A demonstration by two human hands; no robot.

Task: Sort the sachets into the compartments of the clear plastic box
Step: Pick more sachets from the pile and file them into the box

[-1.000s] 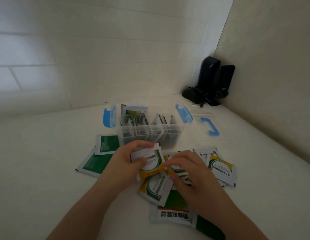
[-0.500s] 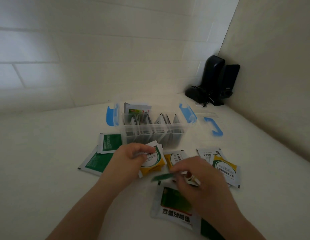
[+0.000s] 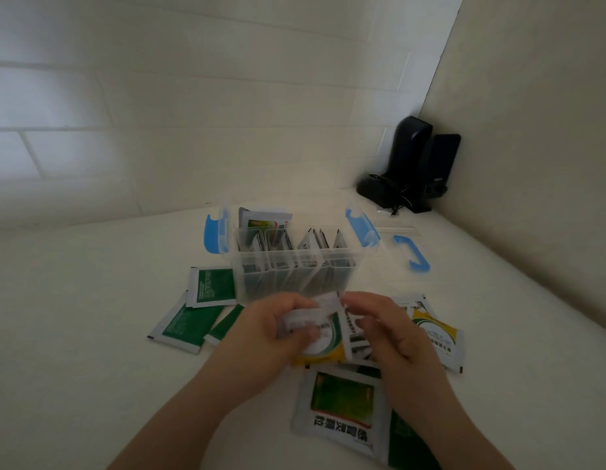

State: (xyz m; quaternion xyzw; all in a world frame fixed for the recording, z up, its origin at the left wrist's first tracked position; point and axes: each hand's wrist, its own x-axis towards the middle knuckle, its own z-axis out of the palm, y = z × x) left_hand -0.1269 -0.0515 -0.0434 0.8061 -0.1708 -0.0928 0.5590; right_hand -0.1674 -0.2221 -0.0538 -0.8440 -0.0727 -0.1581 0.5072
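So in the last half second the right hand [image 3: 389, 329] came up off the table and joined the left hand [image 3: 278, 329]. Both now pinch a small stack of yellow sachets [image 3: 323, 337] just in front of the clear box [image 3: 295, 269]. Looks like squaring them up before dropping them in a compartment. Green sachets [image 3: 196, 312] not sorted yet.
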